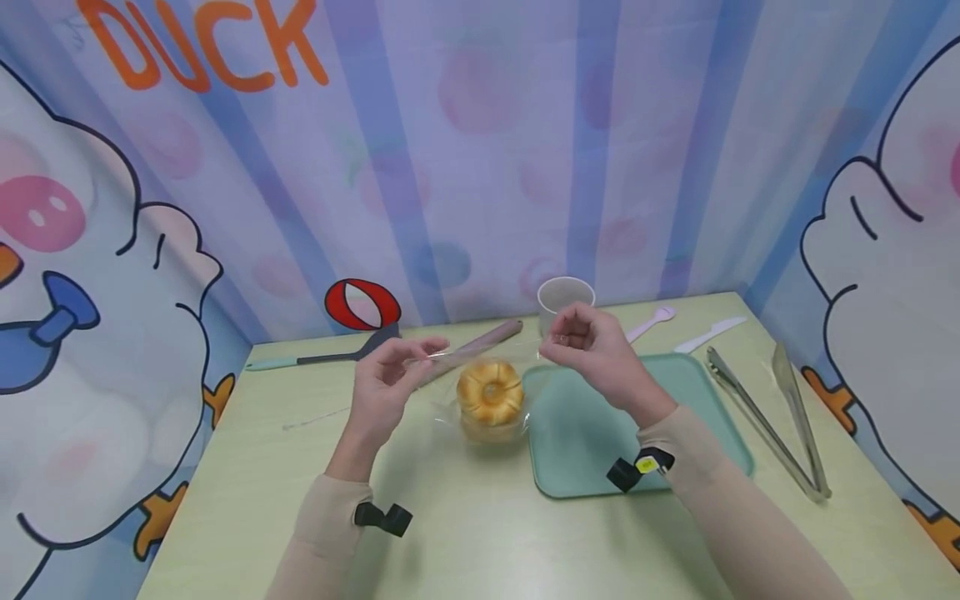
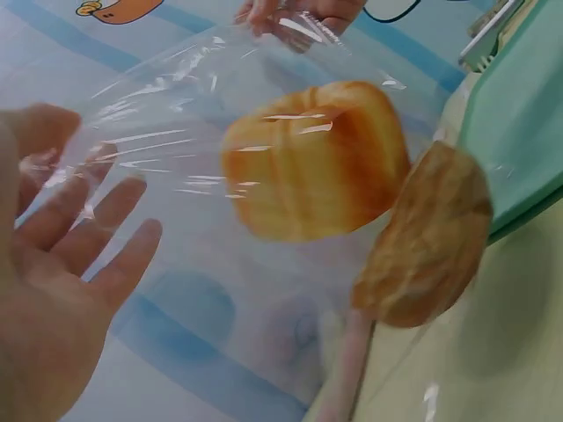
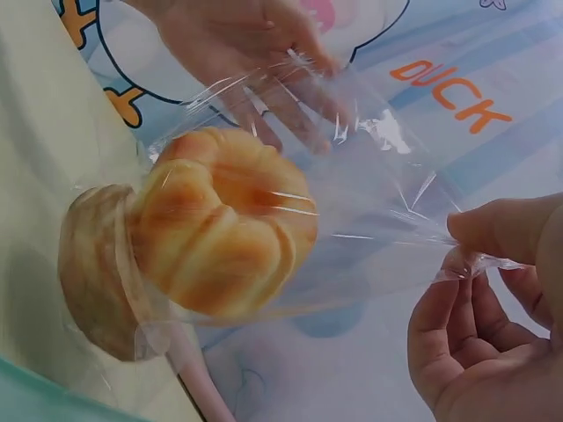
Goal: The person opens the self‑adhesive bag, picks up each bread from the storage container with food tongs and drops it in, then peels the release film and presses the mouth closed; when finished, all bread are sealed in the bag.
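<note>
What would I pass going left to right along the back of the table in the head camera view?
Spatula → rolling pin → white cup → pink spoon → white plastic knife → metal tongs.

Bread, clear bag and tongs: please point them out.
bread point(image 1: 490, 390), head view, golden top.
clear bag point(image 3: 378, 202), right wrist view, stretched film.
tongs point(image 1: 780, 421), head view, between the metal arms' midpoints.

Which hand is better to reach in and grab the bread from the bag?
Probably the left hand. Its fingers are straighter and looser on the clear bag, beside the bread. The right hand pinches the bag's other edge tightly and could hold it.
</note>
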`<state>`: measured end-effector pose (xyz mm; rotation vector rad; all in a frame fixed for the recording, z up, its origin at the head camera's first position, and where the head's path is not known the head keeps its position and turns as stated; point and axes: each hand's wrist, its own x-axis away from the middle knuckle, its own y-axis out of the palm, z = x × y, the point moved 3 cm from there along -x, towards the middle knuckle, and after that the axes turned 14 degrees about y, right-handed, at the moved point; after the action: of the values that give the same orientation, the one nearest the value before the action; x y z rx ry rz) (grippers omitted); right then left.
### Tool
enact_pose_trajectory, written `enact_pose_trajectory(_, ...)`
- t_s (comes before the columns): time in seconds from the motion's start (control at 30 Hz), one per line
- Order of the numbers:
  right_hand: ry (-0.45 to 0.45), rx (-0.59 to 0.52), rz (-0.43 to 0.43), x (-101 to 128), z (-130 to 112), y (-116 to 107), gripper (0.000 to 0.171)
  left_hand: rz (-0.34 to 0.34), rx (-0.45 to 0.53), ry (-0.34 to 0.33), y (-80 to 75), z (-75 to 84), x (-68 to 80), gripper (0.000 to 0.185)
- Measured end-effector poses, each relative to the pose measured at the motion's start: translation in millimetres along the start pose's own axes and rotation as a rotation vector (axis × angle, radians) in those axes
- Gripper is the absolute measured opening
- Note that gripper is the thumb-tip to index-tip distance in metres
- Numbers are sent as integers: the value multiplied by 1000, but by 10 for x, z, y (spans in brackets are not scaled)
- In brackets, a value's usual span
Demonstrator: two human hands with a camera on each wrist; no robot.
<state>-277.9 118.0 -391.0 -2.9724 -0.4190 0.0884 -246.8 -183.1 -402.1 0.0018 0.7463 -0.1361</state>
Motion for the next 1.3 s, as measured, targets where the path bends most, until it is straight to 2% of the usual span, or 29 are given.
enact_pose_trajectory(0.13, 10, 27, -20, -26, -2, 30, 22, -102, 75, 17, 129, -29, -21, 8)
enact_pose_trajectory(0.2, 8, 66, -11, -32, -12, 43, 22, -111, 79, -4, 168, -38, -24, 11)
enact_pose_trajectory(0.3, -31, 173, 36, -35, -49, 75, 25, -88, 72, -66, 199, -50, -19, 10)
enact_pose_trajectory(0.37, -109, 281, 75, -36, -92, 122, 29, -82, 58, -103, 215, -58, -14, 10)
enact_pose_trajectory(0.5, -371, 488, 118, -43, -206, 303, 33, -105, 44, -152, 257, -75, 14, 14)
enact_pose_trajectory(0.57, -473, 555, 93, -46, -261, 426, 31, -117, 51, -168, 281, -83, 32, 15)
enact_pose_trajectory(0.63, -515, 611, 51, -48, -301, 548, 30, -129, 63, -179, 303, -90, 53, 13)
enact_pose_trajectory(0.77, -474, 718, -2, -60, -317, 736, 29, -158, 87, -201, 347, -84, 85, 12)
enact_pose_trajectory(0.93, -426, 763, 41, -62, -288, 834, 28, -180, 89, -241, 372, -55, 106, 26)
enact_pose_trajectory(1.03, -442, 773, 80, -57, -280, 846, 28, -209, 51, -219, 367, -41, 101, 32)
enact_pose_trajectory(1.1, -432, 767, 82, -51, -276, 842, 29, -225, 5, -180, 361, -30, 97, 33)
enact_pose_trajectory(1.2, -392, 750, 59, -45, -252, 799, 33, -217, -41, -127, 361, -11, 93, 35)
enact_pose_trajectory(1.3, -333, 792, 45, -32, -222, 705, 23, -174, -55, -120, 350, 3, 94, 38)
